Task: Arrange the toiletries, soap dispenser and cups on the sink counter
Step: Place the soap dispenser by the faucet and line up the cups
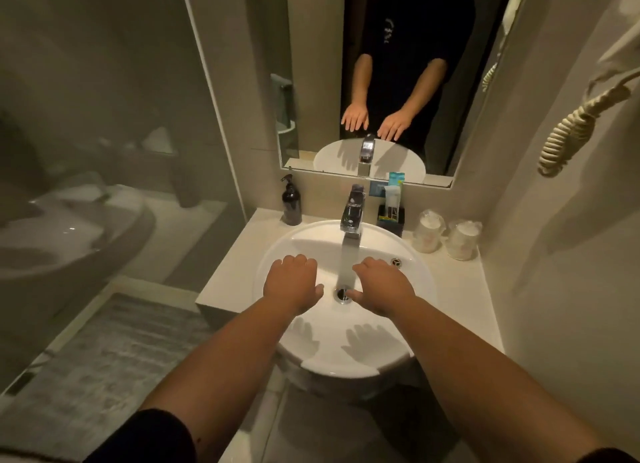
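Both my hands hover palm down over the white round sink basin [408,255], holding nothing. My left hand [292,282] is left of the drain, my right hand [382,286] right of it, fingers spread. A dark soap dispenser [291,203] stands on the counter at the back left. Behind the tap on the right, a black holder [391,220] carries toiletry packets, including a white-and-teal tube [393,192]. Two plastic-wrapped cups [429,232] [462,239] stand side by side at the back right.
A chrome tap [352,215] reaches over the basin. The mirror [311,82] above reflects my arms. A coiled white cord [571,130] hangs on the right wall. A glass partition [104,116] and a toilet [62,227] are left; a grey mat [104,352] lies on the floor.
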`<state>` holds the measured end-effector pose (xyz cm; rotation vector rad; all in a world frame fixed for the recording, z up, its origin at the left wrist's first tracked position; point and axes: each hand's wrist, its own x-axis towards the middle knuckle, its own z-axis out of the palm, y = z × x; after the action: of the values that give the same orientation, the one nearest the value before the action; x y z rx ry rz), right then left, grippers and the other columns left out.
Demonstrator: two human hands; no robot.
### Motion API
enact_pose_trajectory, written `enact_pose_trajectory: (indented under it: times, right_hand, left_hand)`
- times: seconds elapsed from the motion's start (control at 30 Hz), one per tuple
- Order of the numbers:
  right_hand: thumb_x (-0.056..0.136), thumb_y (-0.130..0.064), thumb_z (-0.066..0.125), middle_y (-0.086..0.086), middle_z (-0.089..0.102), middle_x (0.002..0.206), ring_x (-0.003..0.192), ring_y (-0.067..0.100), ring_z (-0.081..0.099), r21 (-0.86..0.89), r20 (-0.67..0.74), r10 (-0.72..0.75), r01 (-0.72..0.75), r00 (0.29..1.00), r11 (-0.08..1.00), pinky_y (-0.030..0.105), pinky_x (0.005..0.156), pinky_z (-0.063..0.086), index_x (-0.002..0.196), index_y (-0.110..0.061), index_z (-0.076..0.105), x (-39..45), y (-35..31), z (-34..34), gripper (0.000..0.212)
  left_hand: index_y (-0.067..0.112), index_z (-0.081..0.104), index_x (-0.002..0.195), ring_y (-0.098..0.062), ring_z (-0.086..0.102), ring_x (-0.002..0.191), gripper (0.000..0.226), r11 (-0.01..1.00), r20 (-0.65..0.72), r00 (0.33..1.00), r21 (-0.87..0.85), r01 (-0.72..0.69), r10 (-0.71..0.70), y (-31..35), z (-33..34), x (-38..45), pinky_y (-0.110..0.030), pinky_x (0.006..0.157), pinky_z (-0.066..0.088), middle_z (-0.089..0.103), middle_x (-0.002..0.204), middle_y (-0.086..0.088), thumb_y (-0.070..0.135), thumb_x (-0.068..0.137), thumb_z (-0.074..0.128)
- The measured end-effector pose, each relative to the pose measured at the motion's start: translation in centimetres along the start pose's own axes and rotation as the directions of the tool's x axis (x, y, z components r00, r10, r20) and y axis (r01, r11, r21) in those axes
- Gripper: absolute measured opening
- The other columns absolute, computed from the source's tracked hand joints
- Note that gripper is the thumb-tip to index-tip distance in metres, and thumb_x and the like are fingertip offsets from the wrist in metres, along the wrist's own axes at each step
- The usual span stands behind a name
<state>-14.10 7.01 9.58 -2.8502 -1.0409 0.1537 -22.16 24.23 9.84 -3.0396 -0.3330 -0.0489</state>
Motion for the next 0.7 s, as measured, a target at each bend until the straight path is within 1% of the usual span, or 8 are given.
enact_pose_trajectory:
  times: [0.07, 0.17, 0.33, 0.43, 0.5, 0.6, 0.7]
  right_hand:
    - [0.086, -0.052, 0.055, 0.002, 0.056, 0.124, 0.109, 0.024, 0.055, 0.021, 0.006, -0.008, 0.008, 1.000, 1.000, 0.036, 0.087, 0.047, 0.126, -0.022, 0.055, 1.0, -1.3, 0.3, 0.050]
    - [0.087, -0.051, 0.056, 0.003, 0.054, 0.127, 0.112, 0.025, 0.054, 0.031, 0.029, -0.019, 0.018, 0.999, 0.999, 0.037, 0.089, 0.048, 0.130, -0.021, 0.052, 2.8, -3.1, 0.9, 0.052]
    - [0.089, -0.051, 0.055, 0.004, 0.054, 0.130, 0.115, 0.025, 0.054, 0.021, 0.041, -0.027, 0.026, 0.999, 0.999, 0.039, 0.092, 0.051, 0.133, -0.019, 0.050, 7.4, -5.9, 1.5, 0.055]
    - [0.089, -0.051, 0.052, 0.006, 0.054, 0.128, 0.116, 0.026, 0.053, 0.017, 0.057, -0.017, 0.016, 0.998, 1.000, 0.040, 0.091, 0.050, 0.133, -0.018, 0.049, 11.2, -7.4, 2.0, 0.055]
    - [0.090, -0.049, 0.052, 0.007, 0.054, 0.125, 0.116, 0.027, 0.052, 0.017, 0.059, 0.004, -0.005, 0.998, 1.000, 0.040, 0.090, 0.049, 0.132, -0.016, 0.049, 14.2, -8.2, 2.1, 0.054]
    - [0.091, -0.047, 0.052, 0.009, 0.054, 0.125, 0.116, 0.029, 0.053, 0.033, 0.054, 0.055, -0.057, 0.997, 0.998, 0.040, 0.089, 0.048, 0.131, -0.014, 0.049, 19.1, -9.1, 2.3, 0.052]
    - [0.091, -0.045, 0.053, 0.010, 0.056, 0.125, 0.115, 0.030, 0.054, 0.060, 0.049, 0.121, -0.124, 0.991, 0.990, 0.039, 0.088, 0.048, 0.132, -0.014, 0.050, 23.2, -10.0, 2.4, 0.051]
  left_hand:
    - [0.017, 0.055, 0.115, -0.024, 0.056, 0.095, 0.043, 1.000, -0.004, 1.000, -0.010, 0.025, -0.025, -1.5, 0.2, -0.2, -0.036, 0.083, 0.043, 0.060, 0.109, -0.003, 0.051, 0.089, 0.048]
    - [0.018, 0.053, 0.118, -0.023, 0.057, 0.098, 0.045, 0.998, -0.001, 0.998, -0.032, 0.056, -0.056, -3.8, 0.6, 0.1, -0.036, 0.087, 0.045, 0.060, 0.112, -0.003, 0.053, 0.089, 0.047]
    - [0.018, 0.052, 0.122, -0.023, 0.057, 0.099, 0.048, 0.995, 0.023, 0.996, -0.055, 0.088, -0.087, -8.0, 1.8, 2.6, -0.036, 0.086, 0.046, 0.059, 0.114, -0.004, 0.053, 0.090, 0.046]
    - [0.018, 0.051, 0.124, -0.024, 0.055, 0.101, 0.048, 0.991, 0.039, 0.995, -0.095, 0.092, -0.089, -10.9, 2.8, 5.6, -0.037, 0.088, 0.045, 0.058, 0.116, -0.005, 0.052, 0.090, 0.046]
    - [0.017, 0.050, 0.123, -0.025, 0.054, 0.104, 0.047, 0.992, 0.048, 0.997, -0.105, 0.069, -0.065, -13.1, 3.6, 8.3, -0.038, 0.088, 0.044, 0.057, 0.117, -0.005, 0.051, 0.090, 0.045]
    - [0.015, 0.050, 0.122, -0.027, 0.053, 0.108, 0.048, 0.993, 0.053, 0.998, -0.111, 0.028, -0.023, -16.4, 4.3, 13.4, -0.038, 0.089, 0.042, 0.056, 0.118, -0.007, 0.050, 0.090, 0.044]
    - [0.014, 0.050, 0.124, -0.029, 0.052, 0.112, 0.048, 0.987, 0.085, 0.996, -0.157, 0.025, -0.012, -19.2, 4.8, 17.9, -0.040, 0.090, 0.042, 0.055, 0.121, -0.009, 0.048, 0.090, 0.045]
